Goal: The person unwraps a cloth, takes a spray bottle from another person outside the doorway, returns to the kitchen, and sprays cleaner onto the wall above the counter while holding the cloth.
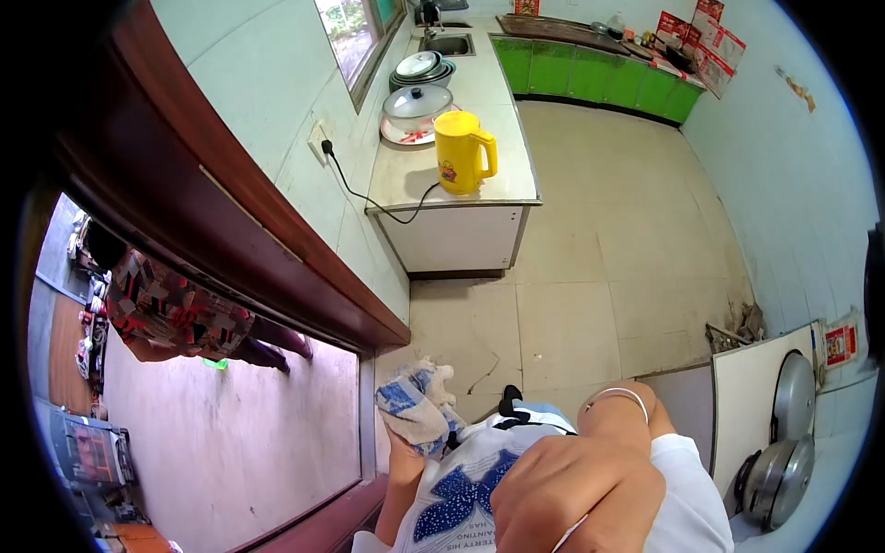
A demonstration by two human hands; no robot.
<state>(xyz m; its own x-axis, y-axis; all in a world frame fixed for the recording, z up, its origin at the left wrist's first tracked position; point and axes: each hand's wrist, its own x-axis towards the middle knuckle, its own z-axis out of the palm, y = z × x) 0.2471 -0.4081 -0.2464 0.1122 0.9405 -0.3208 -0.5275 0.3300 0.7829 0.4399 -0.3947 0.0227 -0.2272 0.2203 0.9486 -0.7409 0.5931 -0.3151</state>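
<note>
My left hand (402, 451) is low at my left side, closed around a crumpled white and blue cloth (417, 396). The cloth covers most of its fingers. My right hand (581, 484) is raised very close to the camera in front of my chest, its back showing and its fingers curled. A thin white edge shows by those fingers, but what it belongs to is cut off by the frame. A white bracelet (631, 394) circles my right wrist. Between the hands shows my white shirt with a blue star print (466, 493).
A yellow jug (458, 152) with a cord stands on the counter (502, 180), before a lidded pot (417, 106) and stacked bowls (419, 66). Green cabinets (590, 78) line the back. Lidded metal pots (779, 484) stand at right. Through the left doorway, another person (175, 304) stands.
</note>
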